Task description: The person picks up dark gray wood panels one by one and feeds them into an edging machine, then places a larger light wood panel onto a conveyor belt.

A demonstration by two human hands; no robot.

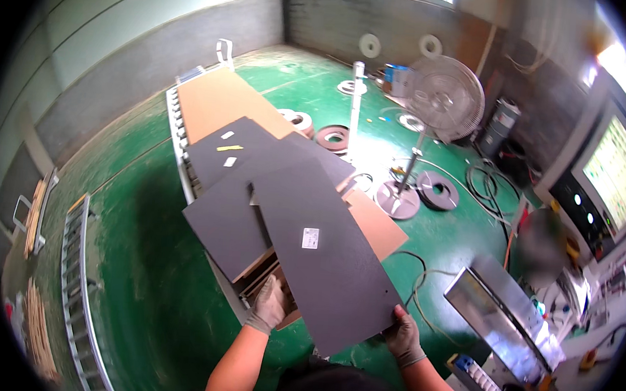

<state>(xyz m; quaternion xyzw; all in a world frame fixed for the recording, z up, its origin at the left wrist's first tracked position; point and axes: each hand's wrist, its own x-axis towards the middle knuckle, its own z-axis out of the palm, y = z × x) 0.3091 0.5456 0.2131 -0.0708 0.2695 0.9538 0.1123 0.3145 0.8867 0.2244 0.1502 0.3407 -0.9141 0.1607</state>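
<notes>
A gloved worker holds a dark grey panel [323,264] over a long roller conveyor [180,137] on a green workshop floor [142,285]. Beyond the grip, farther along the conveyor, lie tan boards [218,100] and more dark panels [240,152] in a loose overlapping stack — the held panel sits slanted on top, its near end in the hands, a small white label [310,238] near its centre. Right hand [403,335] is clamped on the panel's near right corner, fingers wrapped under the edge. Left hand [269,306] presses at the panel's near left edge, w/ fingers partly hidden — can't tell if it truly grips or just steadies. Right of the hands stands a metal machine housing [503,315] w/ a lit control screen [612,171] above it. Ahead of the grip and to its right — a pedestal fan [444,96] and rolls of edge tape [436,190] on the floor. Left of the grip, a ladder-like rack [80,303] lies flat.
</notes>
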